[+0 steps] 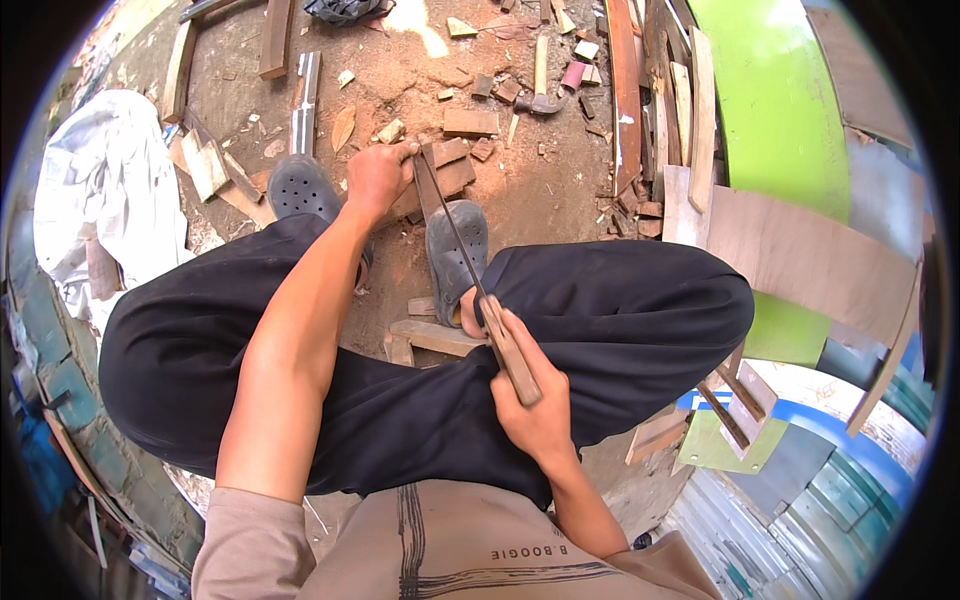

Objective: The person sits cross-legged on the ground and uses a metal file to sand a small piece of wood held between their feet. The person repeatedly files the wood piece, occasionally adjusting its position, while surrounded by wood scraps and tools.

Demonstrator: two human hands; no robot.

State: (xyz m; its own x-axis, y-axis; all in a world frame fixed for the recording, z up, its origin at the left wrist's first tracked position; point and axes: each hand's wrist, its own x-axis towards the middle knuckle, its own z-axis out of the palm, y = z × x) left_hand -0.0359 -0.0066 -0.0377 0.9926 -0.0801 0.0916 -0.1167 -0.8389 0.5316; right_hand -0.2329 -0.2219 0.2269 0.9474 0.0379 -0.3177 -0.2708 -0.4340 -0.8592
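My right hand [535, 405] is wrapped round the wooden handle of a handsaw [510, 355], in front of my right thigh. Its thin blade, seen nearly edge-on, runs forward and to the left. Along the blade's far end lies a narrow dark brown piece of wood [428, 185], above the toe of my right grey clog [457, 243]. My left hand [378, 182] is closed on the far end of this wood, with the thumb and fingers near the blade's tip. Whether the teeth touch the wood cannot be made out.
Several wood offcuts [470, 122] and sawdust lie ahead on the ground. A hammer [541, 85] rests beyond them. Long boards [626, 110] and a green panel [775, 120] stand at the right. White cloth [105, 180] lies at the left, and a metal-edged tool [305, 105] ahead of my left clog [300, 187].
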